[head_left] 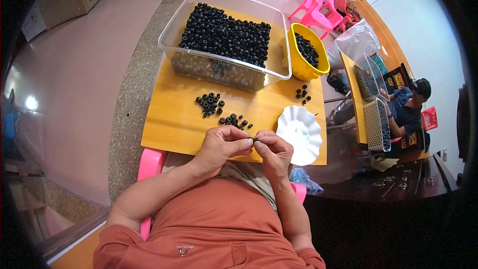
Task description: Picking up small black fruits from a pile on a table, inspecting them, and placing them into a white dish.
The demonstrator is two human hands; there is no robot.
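Near the table's front edge, my left hand (223, 148) and my right hand (273, 153) meet fingertip to fingertip, both closed in a pinch. Between them is a small black piece (254, 140), mostly hidden by the fingers; it looks like one of the round black parts with holes. Just beyond my fingers lies a loose group of these black parts (232, 120), and a second pile (210, 103) sits a little farther back. Beside my right hand is a white scalloped plate (309, 145) holding a few tiny light bits too small to make out.
A clear plastic bin (224, 56) full of black parts stands at the back of the yellow table (172, 119). Right of it are a yellow basket (297, 66) of similar parts and several loose ones (302, 92). A co-worker (408, 109) sits at another table on the right; pink chairs (322, 5) stand behind.
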